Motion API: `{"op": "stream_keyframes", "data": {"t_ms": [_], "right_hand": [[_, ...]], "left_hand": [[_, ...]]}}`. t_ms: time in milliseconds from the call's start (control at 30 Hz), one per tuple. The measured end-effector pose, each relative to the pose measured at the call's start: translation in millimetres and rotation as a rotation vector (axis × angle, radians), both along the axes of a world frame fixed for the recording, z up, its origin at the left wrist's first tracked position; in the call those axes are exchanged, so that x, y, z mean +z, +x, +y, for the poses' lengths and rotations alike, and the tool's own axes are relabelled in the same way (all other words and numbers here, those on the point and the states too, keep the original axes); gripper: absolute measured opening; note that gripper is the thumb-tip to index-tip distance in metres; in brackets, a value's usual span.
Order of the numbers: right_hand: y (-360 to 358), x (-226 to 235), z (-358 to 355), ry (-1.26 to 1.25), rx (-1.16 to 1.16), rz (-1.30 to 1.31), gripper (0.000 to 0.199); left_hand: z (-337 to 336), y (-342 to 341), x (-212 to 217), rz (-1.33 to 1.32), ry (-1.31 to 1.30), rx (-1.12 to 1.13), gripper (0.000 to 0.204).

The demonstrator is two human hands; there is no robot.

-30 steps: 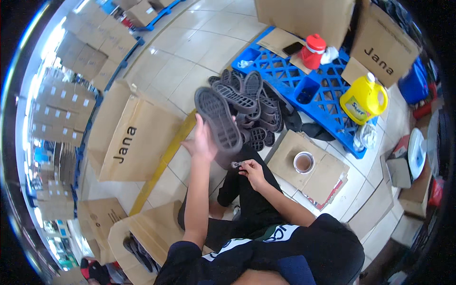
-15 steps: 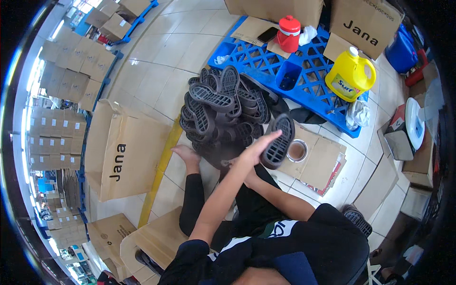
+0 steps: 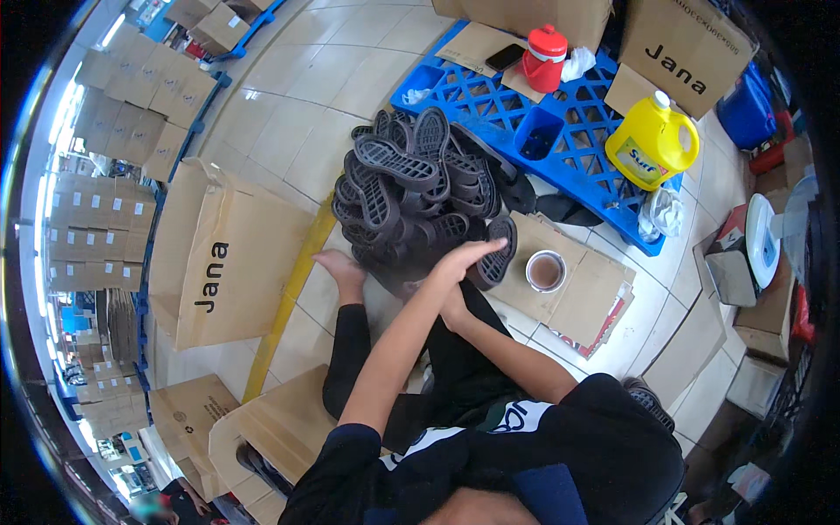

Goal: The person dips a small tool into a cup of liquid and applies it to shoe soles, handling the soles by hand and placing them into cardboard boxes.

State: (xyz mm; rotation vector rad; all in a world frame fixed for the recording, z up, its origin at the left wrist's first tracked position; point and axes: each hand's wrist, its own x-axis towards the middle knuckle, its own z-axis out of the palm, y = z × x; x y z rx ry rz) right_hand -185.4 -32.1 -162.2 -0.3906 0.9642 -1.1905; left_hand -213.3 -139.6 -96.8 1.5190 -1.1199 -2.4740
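A dark sandal (image 3: 499, 265), sole showing, is gripped between thumb and fingers of the left hand (image 3: 462, 259). The right hand (image 3: 450, 303) is half hidden behind that wrist; its grip cannot be told. Just right of the left fingers, a cup (image 3: 546, 271); up-left, heaped sandals (image 3: 372, 197); farther left, a black-lettered carton (image 3: 241, 284); up-right, a labelled yellow jug (image 3: 646, 140).

Sandal (image 3: 493, 269) now beside the cup (image 3: 545, 271)

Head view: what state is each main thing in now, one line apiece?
Sandal, held in the left hand, tread facing the camera.
Right hand, partly hidden; grip unclear.
Sandal pile, heaped, several treads up.
Cup, uncovered, brown liquid inside.
Yellow jug, upright, capped.
Red jug, upright, lid on.
Phone, flat, screen dark.
Carton with footwear inside, open.
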Motion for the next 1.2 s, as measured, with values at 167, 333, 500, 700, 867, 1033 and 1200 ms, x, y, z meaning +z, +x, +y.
{"op": "stream_keyframes", "data": {"t_ms": [167,333,500,700,867,1033,1200], "right_hand": [[-0.1,24.0,-4.8,0.009,0.003,0.107,0.018],[-0.7,31.3,-6.7,0.11,0.078,0.135,0.018],[2.5,2.9,-7.7,0.044,0.071,0.097,0.015],[7.8,16.2,-10.0,0.042,0.098,0.072,0.018],[6.8,22.7,-10.1,0.068,0.128,-0.083,0.011],[6.8,23.2,-8.2,0.109,0.127,-0.059,0.003],[7.2,23.1,-13.8,0.11,0.146,-0.046,0.008]], "left_hand": [[-19.7,22.0,-48.8,-0.028,0.079,0.357,0.052],[-18.5,41.4,-83.1,-0.149,0.136,0.486,0.052],[-11.7,37.5,-69.1,-0.089,-0.016,0.492,0.048],[-5.3,48.5,-23.6,-0.113,-0.255,0.323,0.06],[-10.2,82.0,41.0,0.305,-0.201,0.386,0.054],[-38.8,134.6,143.6,0.57,-0.366,0.608,0.059],[-80.6,203.2,173.5,0.549,-0.658,0.981,0.06]]}}
